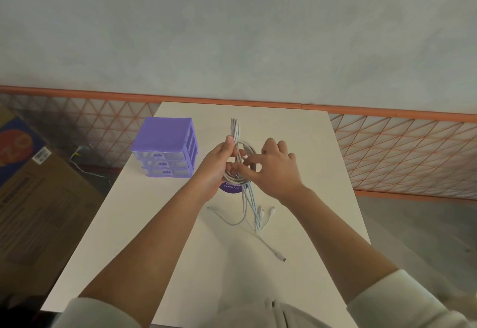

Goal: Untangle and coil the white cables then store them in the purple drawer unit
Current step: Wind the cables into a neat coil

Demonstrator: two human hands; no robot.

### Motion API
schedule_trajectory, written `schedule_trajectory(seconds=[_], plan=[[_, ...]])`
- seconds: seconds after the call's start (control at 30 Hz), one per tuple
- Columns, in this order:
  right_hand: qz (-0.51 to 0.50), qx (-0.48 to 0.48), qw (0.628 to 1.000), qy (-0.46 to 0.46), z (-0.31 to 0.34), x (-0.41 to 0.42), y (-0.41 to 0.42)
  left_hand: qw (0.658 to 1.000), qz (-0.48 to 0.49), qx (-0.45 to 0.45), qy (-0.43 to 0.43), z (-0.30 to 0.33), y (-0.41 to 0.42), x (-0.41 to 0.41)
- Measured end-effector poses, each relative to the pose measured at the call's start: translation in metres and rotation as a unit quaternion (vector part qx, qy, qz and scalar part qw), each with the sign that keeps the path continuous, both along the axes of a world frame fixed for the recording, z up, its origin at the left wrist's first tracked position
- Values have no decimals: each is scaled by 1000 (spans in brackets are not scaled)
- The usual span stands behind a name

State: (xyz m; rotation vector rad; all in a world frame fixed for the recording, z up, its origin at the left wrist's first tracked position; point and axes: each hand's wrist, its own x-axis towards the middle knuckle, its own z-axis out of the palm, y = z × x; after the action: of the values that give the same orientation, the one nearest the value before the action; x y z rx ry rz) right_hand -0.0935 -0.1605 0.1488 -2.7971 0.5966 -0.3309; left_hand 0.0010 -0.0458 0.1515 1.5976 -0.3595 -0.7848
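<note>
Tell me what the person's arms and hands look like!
Both hands, left and right, are bare, with no gloves, rings or watch showing. The forearms are bare too. Cream-white sleeves are pushed up near the elbows.

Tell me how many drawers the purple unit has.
3, stacked: top drawer, middle drawer, bottom drawer of the purple unit at the table's far left. All look closed.

Purple plastic three-drawer unit (165,147): clear drawer fronts, purple handles. Bundled white cables (238,162): white to pale grey. Rectangular cream desk (160,224): plain. Round purple sticker (232,188): white lettering. Orange wire mesh fence (402,152): triangular pattern.
</note>
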Motion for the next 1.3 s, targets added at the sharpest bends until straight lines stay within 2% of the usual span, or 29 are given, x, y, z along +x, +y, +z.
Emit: schedule_trajectory(seconds=[0.1, 0.33, 0.43, 0.53, 0.63, 0.87, 0.93, 0.97, 1.0, 1.07, 1.1, 1.13, 1.2, 1.3], plan=[[-6, 72, 997, 3, 4, 0, -1, 1000, -20, 6, -9, 0, -1, -2], [-25, 128, 991, 13, 8, 2, 2, 999, -41, -6, -15, 1, -2, -5], [-56, 221, 974, -7, 10, 5, 5, 998, -52, -9, -26, -2, -1, -3], [-98, 387, 915, -56, 10, 9, 8, 998, -43, -3, -41, 1, -2, -4], [-105, 520, 847, -27, 19, 5, 5, 997, -40, 16, -71, 0, -1, -2], [-106, 706, 700, 31, 32, -3, -13, 997, -20, 13, -72, -2, 1, -2], [-104, 730, 675, 35, 38, -5, -15, 995, -30, 8, -95, -1, 1, 0], [-96, 725, 681, 40, 41, -5, -15, 994, -31, 10, -109, -1, 1, 2], [-83, 702, 706, 48, 43, -5, -13, 992, -28, 12, -123, 1, 1, 2], [-59, 613, 786, 58, 44, -3, -12, 988, -23, 17, -154, 1, 2, 6], [-52, 574, 816, 51, 43, -1, -11, 985, -18, 20, -170, -2, 2, 9], [-46, 553, 831, 40, 43, 0, -10, 982, -15, 24, -186, -4, 3, 11], [-40, 550, 834, 15, 40, 3, -9, 976, -14, 40, -212, -6, 5, 14], [-37, 579, 814, -5, 40, 4, -10, 969, -23, 51, -242, 0, 8, 12]])
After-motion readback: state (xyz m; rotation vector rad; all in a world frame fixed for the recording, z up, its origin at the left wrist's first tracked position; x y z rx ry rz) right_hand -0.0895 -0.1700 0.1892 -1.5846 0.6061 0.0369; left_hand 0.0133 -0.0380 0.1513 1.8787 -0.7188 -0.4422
